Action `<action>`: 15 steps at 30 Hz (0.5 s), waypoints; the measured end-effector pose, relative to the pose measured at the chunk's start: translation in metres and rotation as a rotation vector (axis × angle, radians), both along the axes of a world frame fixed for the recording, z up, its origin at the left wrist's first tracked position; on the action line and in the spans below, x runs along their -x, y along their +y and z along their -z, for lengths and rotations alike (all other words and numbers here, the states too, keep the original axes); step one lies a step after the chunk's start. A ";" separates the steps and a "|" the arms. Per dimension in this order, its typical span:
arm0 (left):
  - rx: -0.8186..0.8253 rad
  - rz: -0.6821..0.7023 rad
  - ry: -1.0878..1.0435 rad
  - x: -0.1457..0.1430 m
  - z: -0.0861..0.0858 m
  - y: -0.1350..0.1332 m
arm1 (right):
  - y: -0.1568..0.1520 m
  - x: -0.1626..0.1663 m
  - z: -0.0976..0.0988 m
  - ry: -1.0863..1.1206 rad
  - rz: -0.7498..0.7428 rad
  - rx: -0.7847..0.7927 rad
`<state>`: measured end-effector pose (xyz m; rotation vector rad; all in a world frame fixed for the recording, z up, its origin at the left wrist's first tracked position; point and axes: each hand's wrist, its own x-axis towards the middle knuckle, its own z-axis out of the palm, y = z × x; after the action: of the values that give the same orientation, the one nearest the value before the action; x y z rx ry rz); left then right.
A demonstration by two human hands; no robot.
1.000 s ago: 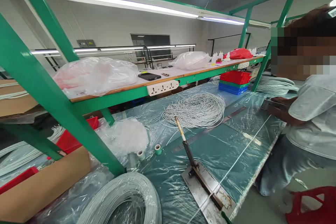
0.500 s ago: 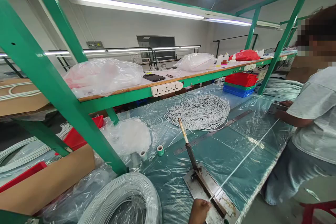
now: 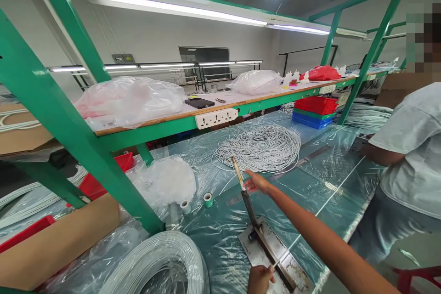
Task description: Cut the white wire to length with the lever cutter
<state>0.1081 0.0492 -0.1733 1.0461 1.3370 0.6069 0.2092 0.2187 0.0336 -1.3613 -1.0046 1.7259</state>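
Reaching in since half a second ago, the right hand [image 3: 255, 182] now touches the cutter's raised lever handle [image 3: 238, 173], fingers loosely spread beside it. Low in the frame, the left hand [image 3: 261, 278] pinches a white cable [image 3: 322, 206] stretched over the cutter's metal base [image 3: 257, 250] on the plastic-covered table [image 3: 292, 193], near a co-worker's arm [image 3: 381, 156].

Bare forearm, no sleeve, no glove

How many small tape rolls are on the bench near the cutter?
2: a green tape roll left of the cutter's raised lever, and a white tape roll just left of it. More may hide under plastic.
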 end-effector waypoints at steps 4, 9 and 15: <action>-0.068 0.040 0.045 0.001 -0.001 -0.001 | 0.038 0.023 -0.004 0.032 -0.012 0.071; -0.229 0.039 0.140 0.001 -0.006 -0.003 | 0.020 0.014 -0.012 0.056 -0.002 0.097; -0.218 -0.084 0.197 -0.005 -0.022 0.006 | -0.055 -0.040 -0.034 0.107 -0.039 0.147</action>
<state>0.1135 0.0548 -0.1517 1.2567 1.5169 0.7398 0.2495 0.1632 0.0673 -1.3314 -0.8646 1.9134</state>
